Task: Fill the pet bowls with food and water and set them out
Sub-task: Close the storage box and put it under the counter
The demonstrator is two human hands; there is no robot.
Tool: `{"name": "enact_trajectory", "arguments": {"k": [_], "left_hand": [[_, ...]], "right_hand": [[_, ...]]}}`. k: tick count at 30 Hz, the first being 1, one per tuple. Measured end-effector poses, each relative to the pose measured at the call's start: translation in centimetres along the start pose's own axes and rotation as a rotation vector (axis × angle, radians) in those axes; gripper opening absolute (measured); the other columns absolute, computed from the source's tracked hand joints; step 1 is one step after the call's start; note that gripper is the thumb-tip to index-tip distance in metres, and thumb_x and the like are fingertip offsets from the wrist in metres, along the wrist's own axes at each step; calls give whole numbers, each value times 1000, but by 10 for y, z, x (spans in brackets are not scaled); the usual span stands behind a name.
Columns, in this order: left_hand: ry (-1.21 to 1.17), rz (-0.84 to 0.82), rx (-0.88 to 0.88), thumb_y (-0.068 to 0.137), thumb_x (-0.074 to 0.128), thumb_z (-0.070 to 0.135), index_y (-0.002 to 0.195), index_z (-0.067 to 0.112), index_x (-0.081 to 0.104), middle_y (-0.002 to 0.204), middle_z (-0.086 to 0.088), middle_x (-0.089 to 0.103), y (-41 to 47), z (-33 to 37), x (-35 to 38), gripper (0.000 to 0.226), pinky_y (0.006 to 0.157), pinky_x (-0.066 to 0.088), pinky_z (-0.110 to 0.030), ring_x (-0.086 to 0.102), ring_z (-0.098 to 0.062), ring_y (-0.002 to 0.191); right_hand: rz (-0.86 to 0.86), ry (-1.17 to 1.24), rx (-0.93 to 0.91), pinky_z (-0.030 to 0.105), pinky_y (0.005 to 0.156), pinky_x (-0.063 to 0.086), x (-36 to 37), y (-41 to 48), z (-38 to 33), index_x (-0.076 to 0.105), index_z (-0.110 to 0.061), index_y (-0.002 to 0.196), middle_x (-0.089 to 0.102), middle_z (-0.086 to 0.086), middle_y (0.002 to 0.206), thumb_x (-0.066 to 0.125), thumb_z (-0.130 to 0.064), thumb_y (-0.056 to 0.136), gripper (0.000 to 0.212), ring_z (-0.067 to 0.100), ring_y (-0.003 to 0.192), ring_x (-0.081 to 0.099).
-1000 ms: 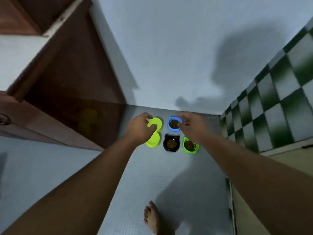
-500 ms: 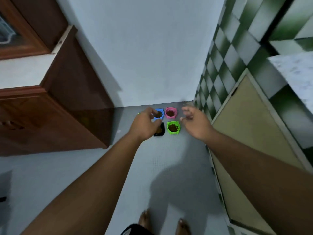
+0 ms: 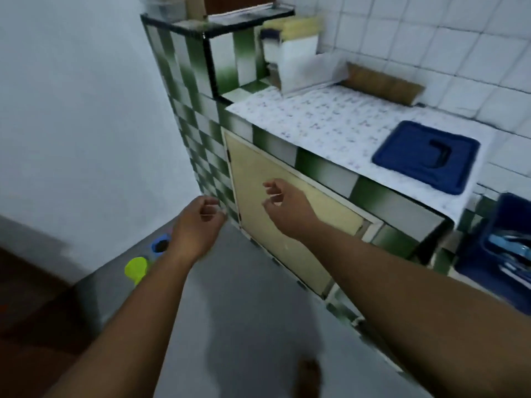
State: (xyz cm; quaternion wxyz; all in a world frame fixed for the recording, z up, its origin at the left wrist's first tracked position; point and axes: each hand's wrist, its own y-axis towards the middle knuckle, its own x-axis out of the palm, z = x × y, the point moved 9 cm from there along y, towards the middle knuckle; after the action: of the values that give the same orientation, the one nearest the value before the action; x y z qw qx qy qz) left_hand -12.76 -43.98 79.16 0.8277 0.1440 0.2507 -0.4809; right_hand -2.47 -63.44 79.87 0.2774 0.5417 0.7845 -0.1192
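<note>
left hand (image 3: 198,225): fingers loosely curled, nothing held | right hand (image 3: 287,209): fingers relaxed, nothing held, raised before cream cabinet door (image 3: 290,254) | blue bowl (image 3: 159,246), dark-filled, and yellow-green bowl (image 3: 136,267): set on floor (image 3: 244,311) beside left wrist

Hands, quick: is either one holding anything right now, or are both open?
Left hand: open, fingers loosely curled, holding nothing.
Right hand: open, fingers loosely curled, holding nothing.
</note>
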Motion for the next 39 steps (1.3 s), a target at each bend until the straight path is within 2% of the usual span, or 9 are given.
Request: {"name": "enact_trajectory", "arguments": {"k": [5, 11, 16, 19, 21, 27, 30, 34, 39], "left_hand": [[18, -130, 187, 95, 68, 30, 112, 26, 63, 96, 11, 63, -38, 81, 67, 19, 62, 42, -20, 59, 0, 84], [11, -233, 318, 92, 70, 30, 112, 22, 68, 93, 9, 65, -75, 168, 159, 21, 65, 46, -24, 60, -2, 82], [-66, -355, 345, 93, 69, 34, 109, 25, 68, 95, 3, 69, -104, 228, 243, 18, 79, 59, -38, 66, -15, 88], [-110, -364, 350, 94, 69, 34, 109, 25, 69, 96, 0, 69, -118, 255, 284, 18, 71, 55, -31, 66, -17, 88], [-129, -345, 324, 93, 69, 35, 108, 25, 70, 98, -1, 70, -118, 265, 302, 18, 72, 57, -32, 67, -18, 88], [-180, -263, 189, 93, 69, 28, 111, 18, 72, 97, -4, 74, -95, 266, 321, 21, 87, 61, -42, 72, -20, 87], [-213, -266, 131, 93, 70, 25, 116, 12, 71, 96, -4, 74, -73, 265, 326, 26, 86, 62, -40, 73, -19, 85], [-261, -263, 71, 95, 69, 24, 117, 11, 69, 99, -5, 73, -32, 261, 325, 26, 67, 59, -24, 72, -18, 83], [-161, -228, 73, 94, 69, 28, 115, 15, 69, 94, -3, 73, 30, 252, 327, 24, 81, 63, -41, 73, -18, 78]], "right_hand": [[169, 6, 41, 26, 84, 52, -96, -66, 19, 59, -23, 127, 62, -6, 114, 64, -24, 91, 36, 12, 97, 62], [329, 39, 147, 31, 84, 57, -211, -130, 71, 59, -21, 127, 63, -3, 109, 64, -20, 92, 35, 13, 93, 63], [400, 61, 205, 15, 70, 50, -299, -170, 126, 58, -22, 127, 61, -1, 115, 62, -21, 93, 34, 11, 91, 62], [411, 40, 223, 27, 70, 55, -349, -179, 156, 59, -21, 124, 61, 0, 113, 62, -23, 94, 31, 14, 89, 62], [433, 54, 238, 30, 73, 57, -378, -177, 173, 60, -20, 122, 61, -1, 109, 62, -23, 93, 29, 13, 87, 61], [437, 40, 270, 10, 60, 46, -420, -147, 210, 61, -12, 124, 66, 3, 108, 60, -21, 96, 29, 10, 82, 60], [447, 40, 303, 25, 72, 53, -432, -119, 225, 64, -10, 122, 69, 9, 107, 58, -19, 96, 28, 17, 82, 63], [431, 19, 344, 32, 80, 57, -437, -74, 241, 63, -10, 124, 69, 10, 110, 57, -22, 96, 31, 21, 87, 66], [465, -29, 411, 28, 77, 50, -453, -21, 263, 62, -10, 122, 64, 3, 104, 62, -23, 95, 30, 21, 92, 63]]}}
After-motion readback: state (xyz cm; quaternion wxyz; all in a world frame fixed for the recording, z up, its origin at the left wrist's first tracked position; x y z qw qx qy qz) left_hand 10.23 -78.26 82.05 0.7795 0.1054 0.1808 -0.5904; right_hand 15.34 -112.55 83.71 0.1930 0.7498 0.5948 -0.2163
